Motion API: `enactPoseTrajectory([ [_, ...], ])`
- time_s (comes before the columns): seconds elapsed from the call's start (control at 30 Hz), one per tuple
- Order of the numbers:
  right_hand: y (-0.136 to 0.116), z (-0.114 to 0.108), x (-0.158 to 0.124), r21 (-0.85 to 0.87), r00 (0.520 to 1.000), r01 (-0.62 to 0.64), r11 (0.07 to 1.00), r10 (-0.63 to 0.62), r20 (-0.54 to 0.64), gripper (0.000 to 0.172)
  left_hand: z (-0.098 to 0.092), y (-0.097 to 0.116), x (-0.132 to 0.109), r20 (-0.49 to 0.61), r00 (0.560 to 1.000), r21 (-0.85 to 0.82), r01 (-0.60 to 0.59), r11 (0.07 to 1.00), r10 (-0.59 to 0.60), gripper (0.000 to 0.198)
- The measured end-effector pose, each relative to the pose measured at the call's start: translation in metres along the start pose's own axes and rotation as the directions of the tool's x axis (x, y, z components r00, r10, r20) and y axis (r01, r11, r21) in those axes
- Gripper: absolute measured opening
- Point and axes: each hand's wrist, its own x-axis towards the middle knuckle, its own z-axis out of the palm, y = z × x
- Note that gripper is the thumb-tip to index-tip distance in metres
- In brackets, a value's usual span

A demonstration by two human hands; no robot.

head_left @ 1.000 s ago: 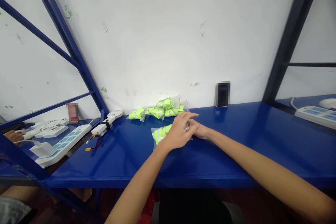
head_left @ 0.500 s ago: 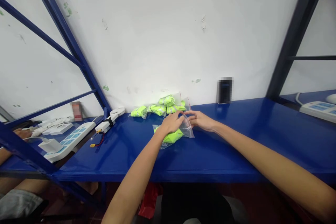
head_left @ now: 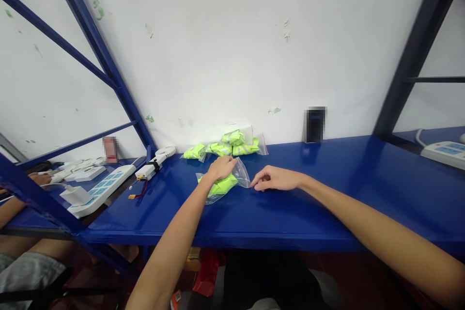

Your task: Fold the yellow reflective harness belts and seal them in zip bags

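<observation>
A clear zip bag (head_left: 242, 173) holding a folded neon-yellow item with pale strips lies on the blue table (head_left: 327, 203). My left hand (head_left: 222, 167) rests over its upper side, fingers closed on the bag near the top of its mouth. At the mouth's lower right corner is my right hand (head_left: 278, 179), with curled fingers and thumb and forefinger pinched together at the bag's edge. Behind my hands, against the wall, several similar bagged neon-yellow items (head_left: 220, 149) lie in a row, one on top of the others.
Left of the bags lie a small white fan (head_left: 166, 151) and a white device (head_left: 146, 170) with red-black wires. A power strip (head_left: 103, 191) sits beyond the blue frame post, near another person's hand (head_left: 38, 180). A blurred dark object (head_left: 315, 126) leans against the wall.
The bag has slid left across the table with my left hand. My right hand has moved from the upper mouth to its lower corner, and my hands are now farther apart.
</observation>
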Motion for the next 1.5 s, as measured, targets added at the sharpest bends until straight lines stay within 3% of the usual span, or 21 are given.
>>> enactPoseTrajectory([
  [0.13,0.005,0.010,0.004,-0.046,0.998,0.034,0.998,-0.036,-0.057,0.042,-0.006,0.000,0.000,0.012,1.000,-0.068,-0.020,0.998,0.021,0.028],
  [0.3,0.014,0.022,0.011,-0.111,0.956,0.004,0.994,-0.036,-0.290,0.042,-0.010,0.003,0.003,-0.007,0.997,-0.087,-0.073,0.994,0.072,0.026],
  [0.5,0.011,0.025,0.013,0.135,0.910,-0.051,0.990,0.102,-0.402,0.035,-0.004,0.002,0.001,-0.144,0.985,-0.056,-0.108,0.993,0.099,0.021],
  [0.67,0.010,0.031,0.021,0.174,0.914,0.033,0.984,0.041,-0.403,0.029,0.005,0.006,-0.003,-0.216,0.972,-0.023,-0.096,0.995,0.089,0.025],
  [0.9,0.015,0.025,0.021,0.460,0.886,-0.040,0.887,0.244,-0.394,0.024,0.007,0.011,-0.010,-0.302,0.946,-0.102,-0.151,0.983,0.114,0.030],
  [1.07,0.020,0.018,0.020,0.546,0.890,-0.032,0.837,0.272,-0.366,0.023,-0.004,0.011,-0.010,-0.228,0.966,-0.265,-0.182,0.947,0.122,0.022],
  [1.2,0.026,0.015,0.019,0.572,0.921,-0.047,0.819,0.258,-0.293,0.053,-0.009,0.013,-0.009,-0.141,0.977,-0.419,-0.204,0.885,0.159,0.013],
  [1.27,0.025,0.015,0.019,0.539,0.930,-0.041,0.841,0.228,-0.287,0.053,-0.009,0.017,-0.010,-0.110,0.979,-0.462,-0.205,0.863,0.173,0.016],
  [1.37,0.021,0.017,0.022,0.445,0.890,0.006,0.896,0.198,-0.410,0.038,-0.009,0.024,-0.012,-0.047,0.982,-0.499,-0.180,0.848,0.181,0.027],
  [1.5,0.018,0.021,0.027,0.380,0.811,0.098,0.920,0.148,-0.567,0.034,-0.010,0.031,-0.011,0.017,0.990,-0.474,-0.118,0.873,0.143,0.037],
])
